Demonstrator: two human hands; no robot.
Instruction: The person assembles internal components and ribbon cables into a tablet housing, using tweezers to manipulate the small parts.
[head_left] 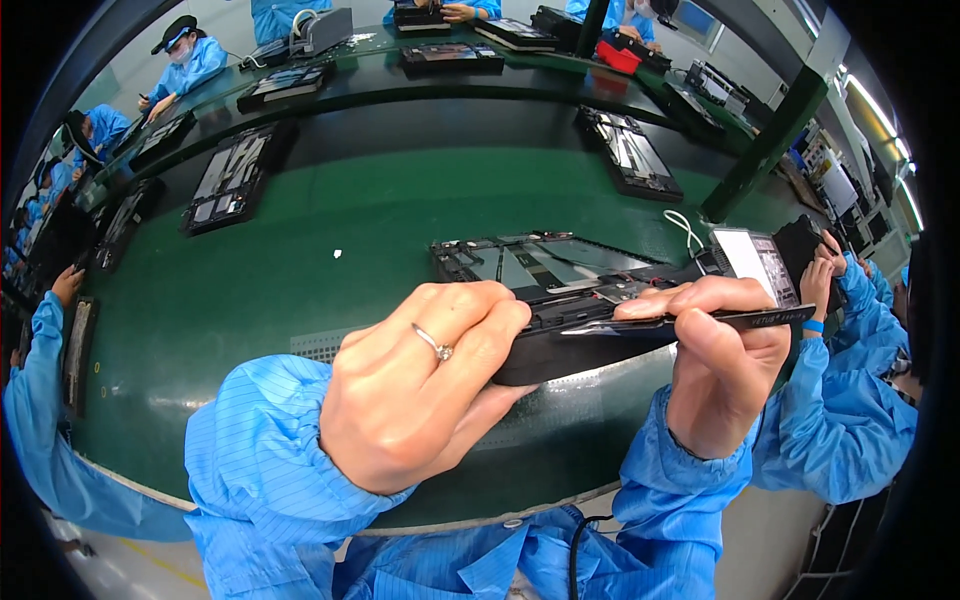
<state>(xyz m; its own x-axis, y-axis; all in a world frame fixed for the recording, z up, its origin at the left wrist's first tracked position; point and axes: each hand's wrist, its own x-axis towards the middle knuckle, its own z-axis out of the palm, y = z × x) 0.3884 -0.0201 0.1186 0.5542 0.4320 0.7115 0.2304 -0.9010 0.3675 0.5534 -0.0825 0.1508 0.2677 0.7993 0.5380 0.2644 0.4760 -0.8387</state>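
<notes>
Left hand: the left hand [425, 385], a ring on one finger, curls its fingers over the near left edge of the black open device chassis [560, 285] and grips it.
Right hand: the right hand [722, 365] is closed around a thin dark flat tool [700, 322], pinching it between thumb and fingers; the tool lies across the chassis's near edge.
Chassis: tilted up off the green belt [300, 270], just in front of the person, between both hands; its inside faces up, showing metal plates and small parts.
Label: one white rectangular label [750, 262] with dark print sits at the chassis's right end; a white cable [685, 230] loops just behind it.
Other chassis: about nine more black open units lie on the belt, among them one at left [232, 178] and one at upper right [630, 152].
Red bin: one, far top right [620, 57].
Pillar: one green post [768, 145] stands at right.
People: a co-worker's blue sleeve [850, 400] at right, another sleeve at left [45, 400], several more in blue coats along the far side.
</notes>
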